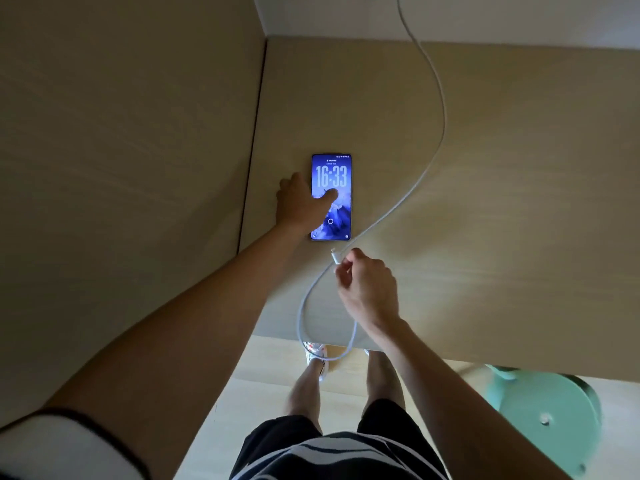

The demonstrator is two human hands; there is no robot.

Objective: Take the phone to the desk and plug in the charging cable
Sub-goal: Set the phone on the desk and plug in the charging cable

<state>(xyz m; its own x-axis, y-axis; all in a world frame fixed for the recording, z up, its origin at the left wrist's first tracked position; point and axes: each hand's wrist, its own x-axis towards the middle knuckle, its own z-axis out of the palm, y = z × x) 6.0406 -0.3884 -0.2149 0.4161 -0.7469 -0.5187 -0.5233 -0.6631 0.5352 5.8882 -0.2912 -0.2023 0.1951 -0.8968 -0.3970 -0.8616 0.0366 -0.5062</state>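
The phone lies flat on the beige desk, screen up and lit blue with a clock reading 16:33. My left hand grips its left edge, thumb resting on the screen. My right hand pinches the white charging cable just behind its plug, which points up-left and hangs a short way below the phone's bottom edge, apart from it. The cable runs from the top of the view, curves down the desk, loops past the front edge and comes back up into my fingers.
A tall beige panel stands along the desk's left side. A mint-green stool sits on the pale floor at the lower right, partly under the desk. My legs and a shoe show below the desk's front edge.
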